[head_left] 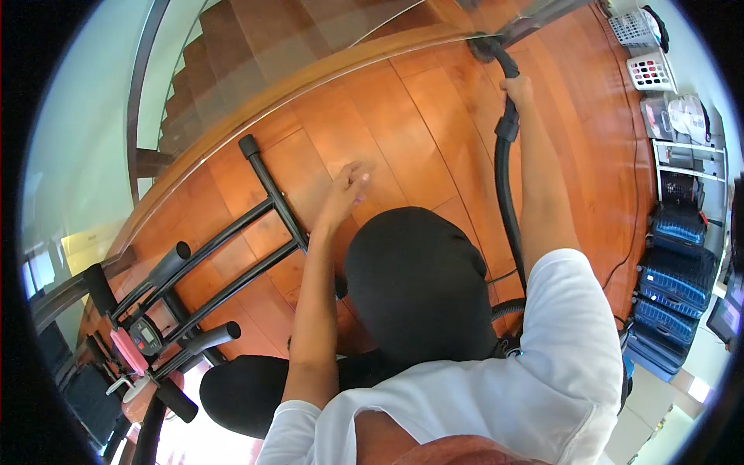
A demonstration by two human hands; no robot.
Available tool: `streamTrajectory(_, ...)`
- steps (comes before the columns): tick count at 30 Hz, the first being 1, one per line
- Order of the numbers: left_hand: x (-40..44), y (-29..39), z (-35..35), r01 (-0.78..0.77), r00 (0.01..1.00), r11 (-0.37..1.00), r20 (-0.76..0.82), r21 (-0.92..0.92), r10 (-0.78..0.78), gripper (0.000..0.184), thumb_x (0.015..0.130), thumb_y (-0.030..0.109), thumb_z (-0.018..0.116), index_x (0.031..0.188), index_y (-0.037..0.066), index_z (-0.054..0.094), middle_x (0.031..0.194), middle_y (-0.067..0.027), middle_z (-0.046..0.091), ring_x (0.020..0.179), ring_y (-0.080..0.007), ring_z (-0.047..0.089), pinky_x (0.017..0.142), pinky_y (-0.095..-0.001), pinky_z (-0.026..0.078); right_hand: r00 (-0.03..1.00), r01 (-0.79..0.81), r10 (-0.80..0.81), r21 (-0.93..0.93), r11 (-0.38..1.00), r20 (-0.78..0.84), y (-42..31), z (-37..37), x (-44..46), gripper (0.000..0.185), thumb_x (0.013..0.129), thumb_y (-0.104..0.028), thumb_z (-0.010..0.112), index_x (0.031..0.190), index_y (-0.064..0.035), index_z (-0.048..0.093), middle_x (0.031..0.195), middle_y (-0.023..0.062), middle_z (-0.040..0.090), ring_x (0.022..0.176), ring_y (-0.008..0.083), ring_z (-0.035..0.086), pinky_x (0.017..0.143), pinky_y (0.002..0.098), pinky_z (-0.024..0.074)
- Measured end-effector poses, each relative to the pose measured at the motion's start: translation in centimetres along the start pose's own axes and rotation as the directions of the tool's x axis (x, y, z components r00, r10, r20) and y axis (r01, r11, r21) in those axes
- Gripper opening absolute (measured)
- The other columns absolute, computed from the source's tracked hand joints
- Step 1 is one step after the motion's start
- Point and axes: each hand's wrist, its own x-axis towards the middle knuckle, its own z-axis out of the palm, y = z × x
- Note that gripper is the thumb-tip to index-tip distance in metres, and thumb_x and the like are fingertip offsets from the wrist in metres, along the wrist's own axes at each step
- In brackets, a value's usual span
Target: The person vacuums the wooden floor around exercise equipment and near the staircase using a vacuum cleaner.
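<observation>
My right hand (518, 90) is wrapped round the black handle of a vacuum cleaner hose (503, 182), with the arm stretched far forward. The vacuum's dark floor head (483, 49) rests on the wooden floor near the wooden edging and glass. From the handle the hose runs back along my right arm and past my bent knee. My left hand (350, 188) hovers over the floor with nothing in it, its fingers loosely bent and apart, slightly blurred. Closest to that hand is the black tubular frame (273, 203) of an exercise machine.
The exercise machine's handles and small display (145, 335) stand at left. Beyond a glass panel, wooden stairs (225, 62) go down. Along the right wall are white baskets (651, 71), a shelf rack (690, 172) and blue suitcases (676, 277). A thin cable (637, 201) crosses the floor there.
</observation>
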Motion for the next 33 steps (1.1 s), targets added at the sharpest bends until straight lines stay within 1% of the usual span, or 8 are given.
streamTrajectory(2,-0.4,1.3,-0.5,-0.012,0.999,1.0,-0.03,0.004,0.013,0.05,0.096,0.033,0.054,0.136,0.004,0.044,0.094,-0.0074,0.058,0.075,-0.0136,0.057,0.065,-0.0273,0.048,0.995,0.098,-0.096,-0.12,0.988,0.026,2.3,-0.8,-0.9,0.012,0.068,-0.004,0.06,0.061,0.0029,0.054,0.051,0.0124,0.053,0.039,0.0224,0.054,0.038,0.0352,0.0451)
streamTrajectory(10,0.4,-0.4,-2.0,-0.08,0.995,0.996,-0.06,-0.047,0.077,0.051,0.096,0.031,0.055,0.137,0.003,0.043,0.094,-0.0067,0.06,0.074,-0.0128,0.057,0.065,-0.0269,0.049,0.994,-0.024,0.02,0.041,0.999,0.105,3.1,-1.3,-4.9,0.01,0.068,-0.004,0.059,0.061,-0.001,0.053,0.049,0.0085,0.051,0.038,0.0202,0.051,0.038,0.0341,0.0448)
streamTrajectory(17,0.3,1.3,-4.2,-0.107,0.981,0.991,-0.17,-0.076,0.093,0.053,0.095,0.03,0.057,0.139,0.004,0.041,0.091,-0.0046,0.058,0.07,-0.0101,0.055,0.063,-0.0252,0.047,0.873,0.231,-0.146,-0.132,0.964,0.466,1.0,4.9,-21.2,0.035,0.072,-0.008,0.058,0.106,0.0033,0.055,0.063,0.0151,0.058,0.053,0.0237,0.061,0.047,0.0387,0.0474)
streamTrajectory(21,-0.7,2.7,-6.3,-0.182,0.94,0.98,-0.307,-0.078,0.15,0.051,0.094,0.029,0.059,0.137,0.004,0.044,0.084,-0.0032,0.057,0.066,-0.0089,0.053,0.061,-0.0244,0.046,0.693,0.67,-0.483,-0.23,0.706,0.535,2.7,5.1,-25.1,0.048,0.074,-0.009,0.057,0.12,0.0016,0.051,0.068,0.016,0.059,0.055,0.0261,0.061,0.049,0.0379,0.0479)
streamTrajectory(22,-1.5,3.5,-6.7,-0.186,0.926,0.981,-0.341,-0.05,0.158,0.051,0.094,0.029,0.06,0.136,0.005,0.044,0.081,-0.0028,0.056,0.065,-0.0088,0.053,0.06,-0.0243,0.045,0.637,0.736,-0.555,-0.209,0.643,0.535,2.7,5.4,-24.9,0.048,0.074,-0.009,0.056,0.121,0.0011,0.05,0.068,0.0161,0.059,0.055,0.0265,0.06,0.049,0.0377,0.0477)
streamTrajectory(27,-4.0,7.5,-10.6,-0.281,0.857,0.943,-0.395,0.177,0.33,0.052,0.091,0.033,0.063,0.133,0.005,0.048,0.077,-0.0044,0.056,0.064,-0.0101,0.054,0.06,-0.0253,0.045,0.723,0.333,-0.174,-0.117,0.936,0.668,-4.0,8.4,-23.2,0.044,0.074,-0.009,0.057,0.117,0.0015,0.052,0.069,0.0149,0.059,0.055,0.0257,0.06,0.049,0.0372,0.047)
streamTrajectory(30,-7.1,13.5,-14.3,-0.292,0.866,0.89,-0.297,0.351,0.402,0.051,0.091,0.035,0.061,0.13,0.004,0.051,0.084,-0.0059,0.059,0.067,-0.0129,0.056,0.064,-0.0274,0.048,0.73,0.317,-0.214,-0.044,0.948,0.649,-5.8,11.4,-25.9,0.038,0.07,-0.007,0.061,0.108,-0.0014,0.055,0.068,0.0098,0.056,0.049,0.0197,0.054,0.046,0.0362,0.0449)
streamTrajectory(33,-9.5,19.4,-18.1,-0.242,0.859,0.654,-0.156,0.716,0.488,0.046,0.094,0.031,0.053,0.13,0.004,0.049,0.107,-0.018,0.061,0.097,-0.0295,0.058,0.084,-0.0403,0.047,0.599,0.621,-0.446,-0.034,0.783,0.666,0.1,12.8,-27.0,0.039,0.072,-0.013,0.062,0.108,0.002,0.057,0.068,0.0144,0.06,0.057,0.0248,0.061,0.053,0.0374,0.0483)
